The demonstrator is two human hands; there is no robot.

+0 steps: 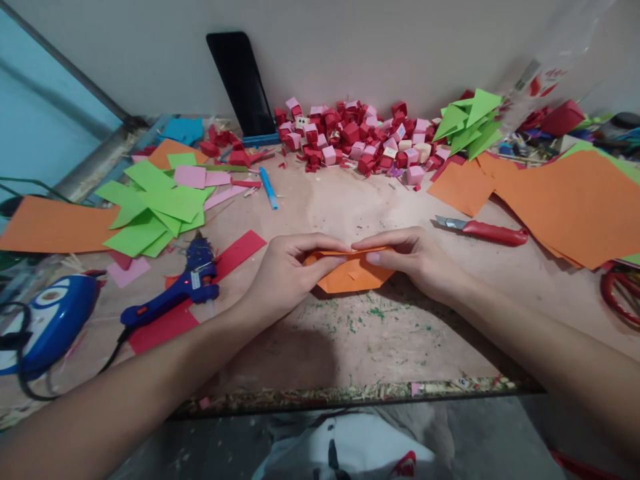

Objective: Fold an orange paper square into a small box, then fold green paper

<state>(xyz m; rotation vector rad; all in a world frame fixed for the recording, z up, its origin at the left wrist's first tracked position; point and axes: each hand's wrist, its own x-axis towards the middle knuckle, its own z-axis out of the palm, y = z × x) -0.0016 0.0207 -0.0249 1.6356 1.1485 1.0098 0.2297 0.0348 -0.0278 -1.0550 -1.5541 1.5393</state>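
Between my two hands is a folded sheet of orange paper (350, 277), held just above the table's near half. My left hand (295, 267) pinches its left side, thumb in front and fingers along the top edge. On the opposite side my right hand (407, 257) grips it the same way, with the thumb pressed on the front face. Both sets of fingertips nearly meet at the top fold. The paper's corners look folded in, and its back is hidden. Left of my left hand lie a blue glue gun (187, 283) and a red paper strip (240, 253).
A red-handled knife (495, 232) lies right, near large orange sheets (575, 207). Many small red and pink paper cubes (360, 137) pile along the wall beside a leaning phone (243, 83). Green paper pieces (155, 200), a blue pen (269, 189) and a blue-white device (55, 320) are left.
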